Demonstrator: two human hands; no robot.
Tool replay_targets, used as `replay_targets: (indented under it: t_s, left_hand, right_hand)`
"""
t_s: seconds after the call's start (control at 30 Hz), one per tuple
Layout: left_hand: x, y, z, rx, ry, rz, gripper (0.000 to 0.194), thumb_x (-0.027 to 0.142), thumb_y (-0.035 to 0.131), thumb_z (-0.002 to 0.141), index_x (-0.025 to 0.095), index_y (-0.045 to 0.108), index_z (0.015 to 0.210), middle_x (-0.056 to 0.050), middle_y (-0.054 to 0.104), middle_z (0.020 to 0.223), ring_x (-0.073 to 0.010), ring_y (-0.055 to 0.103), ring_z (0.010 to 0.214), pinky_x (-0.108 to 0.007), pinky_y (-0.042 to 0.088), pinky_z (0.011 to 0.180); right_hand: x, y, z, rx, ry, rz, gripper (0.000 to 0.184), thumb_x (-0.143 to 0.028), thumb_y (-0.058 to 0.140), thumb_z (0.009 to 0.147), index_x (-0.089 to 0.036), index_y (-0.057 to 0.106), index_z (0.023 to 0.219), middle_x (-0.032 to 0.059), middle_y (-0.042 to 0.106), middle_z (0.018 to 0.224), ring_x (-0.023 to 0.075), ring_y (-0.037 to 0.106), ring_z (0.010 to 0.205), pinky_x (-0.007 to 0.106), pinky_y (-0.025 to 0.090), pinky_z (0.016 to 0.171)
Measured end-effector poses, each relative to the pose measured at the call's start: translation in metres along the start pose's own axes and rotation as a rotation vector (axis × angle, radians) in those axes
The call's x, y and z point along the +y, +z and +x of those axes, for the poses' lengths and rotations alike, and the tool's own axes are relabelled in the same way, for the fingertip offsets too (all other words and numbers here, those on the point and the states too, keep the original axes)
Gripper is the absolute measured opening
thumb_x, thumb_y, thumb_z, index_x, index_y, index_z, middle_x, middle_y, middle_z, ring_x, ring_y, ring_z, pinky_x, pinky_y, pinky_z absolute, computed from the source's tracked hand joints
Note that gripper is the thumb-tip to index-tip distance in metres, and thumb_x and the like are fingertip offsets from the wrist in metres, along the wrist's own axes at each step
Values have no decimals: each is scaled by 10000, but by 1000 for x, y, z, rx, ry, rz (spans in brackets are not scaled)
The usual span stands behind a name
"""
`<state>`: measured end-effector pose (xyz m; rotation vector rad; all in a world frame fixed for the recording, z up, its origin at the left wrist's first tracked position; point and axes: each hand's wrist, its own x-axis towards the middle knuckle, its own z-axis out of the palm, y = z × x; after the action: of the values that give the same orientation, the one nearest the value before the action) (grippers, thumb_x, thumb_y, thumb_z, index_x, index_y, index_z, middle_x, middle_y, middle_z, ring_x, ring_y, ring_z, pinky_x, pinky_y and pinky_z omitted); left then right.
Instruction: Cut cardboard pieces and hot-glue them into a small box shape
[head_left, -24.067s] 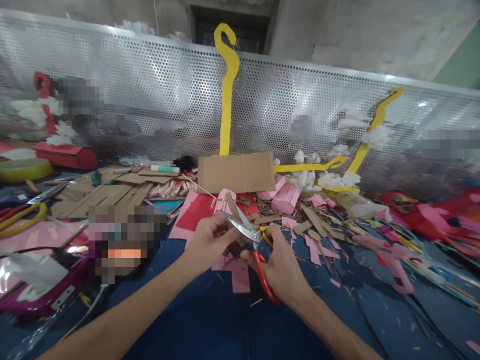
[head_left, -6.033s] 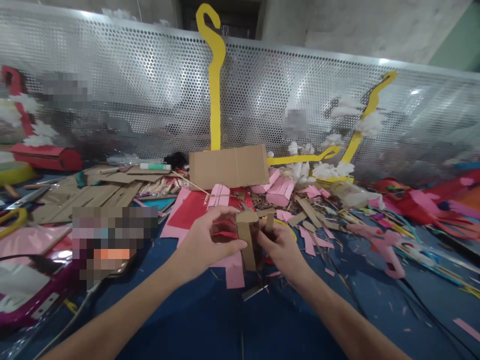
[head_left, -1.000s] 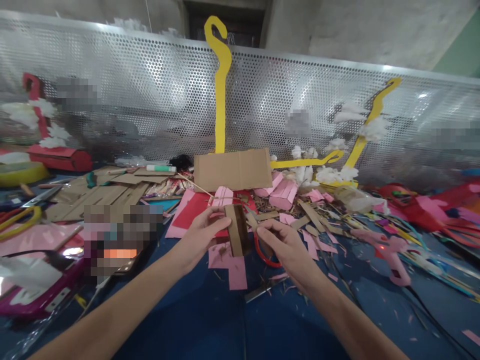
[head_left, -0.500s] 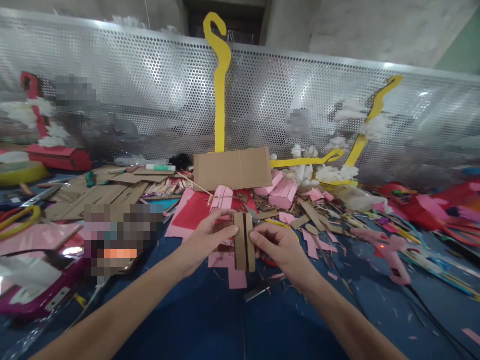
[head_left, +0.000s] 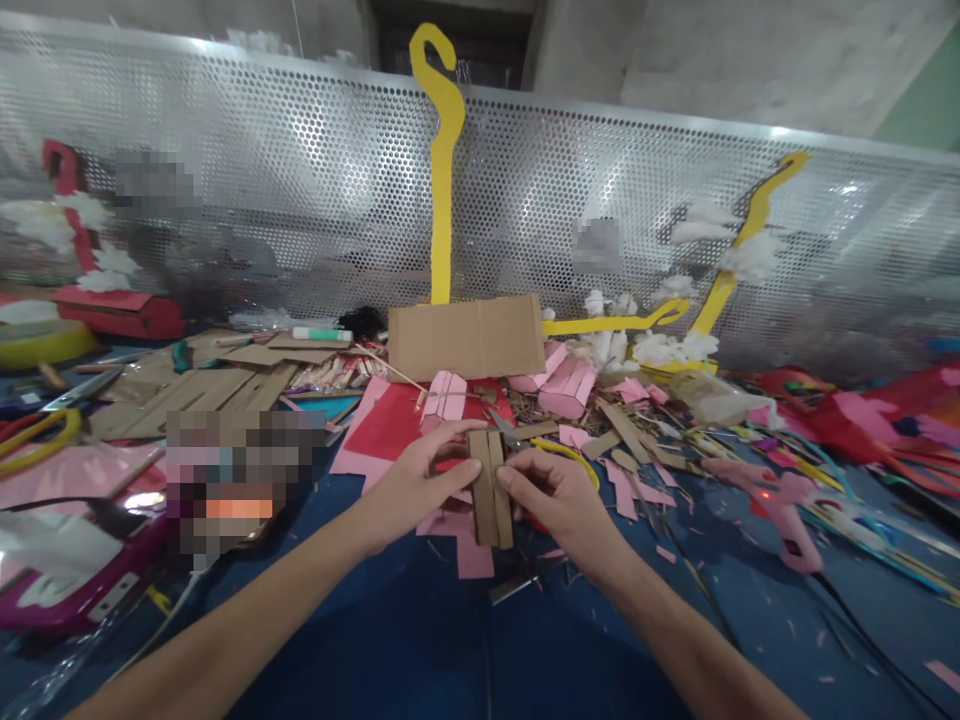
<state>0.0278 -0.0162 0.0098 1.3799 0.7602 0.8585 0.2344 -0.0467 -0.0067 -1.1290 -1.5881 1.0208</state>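
Two narrow cardboard strips (head_left: 492,500) stand side by side between my hands, their long edges nearly touching. My left hand (head_left: 424,480) pinches the left strip between thumb and fingers. On the right strip, my right hand (head_left: 547,492) has its thumb and forefinger closed at the outer edge. Behind the strips lie scissors with yellow handles (head_left: 570,455), partly covered by my right hand. Pink paper (head_left: 475,560) and a red sheet (head_left: 379,425) lie under and behind my left hand.
A cardboard box (head_left: 465,340) with a tall yellow hook (head_left: 442,190) stands at the back before a perforated metal panel (head_left: 300,190). A pink glue gun (head_left: 780,505) with a lit red light lies right. Cardboard pieces (head_left: 217,395) and a purple case (head_left: 90,590) are left.
The gap between the two cardboard strips has narrowed until their edges almost meet. Both hands keep their hold, and the strips sit slightly lower and more tilted.
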Motion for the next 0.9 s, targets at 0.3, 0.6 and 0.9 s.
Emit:
replay_targets:
  t_s: [0.3, 0.6, 0.9]
  left_hand:
    - [1, -1, 0, -37, 26, 48, 483, 373, 671, 928, 265, 532, 1377, -133, 651, 1279, -254, 656, 1068, -366, 597, 790]
    - [1, -1, 0, -23, 15, 32, 476, 386, 670, 925, 268, 541, 1369, -134, 641, 1304, -240, 681, 987, -379, 599, 780]
    - [-5, -4, 2, -34, 53, 66, 489, 375, 682, 914, 263, 566, 1376, -143, 670, 1275, -270, 690, 1022, -382, 610, 760]
  right_hand:
    - [-4, 1, -1, -6, 3, 4, 244, -411, 653, 936, -193, 667, 826, -28, 595, 667, 110, 555, 563, 233, 432, 550]
    - [-3, 2, 1, 5, 8, 11, 249, -419, 657, 920, -195, 660, 814, -23, 596, 672, 117, 544, 567, 238, 437, 537]
    - [0, 0, 0, 28, -13, -33, 243, -417, 653, 928, -200, 669, 821, -19, 598, 673, 129, 562, 572, 252, 439, 562]
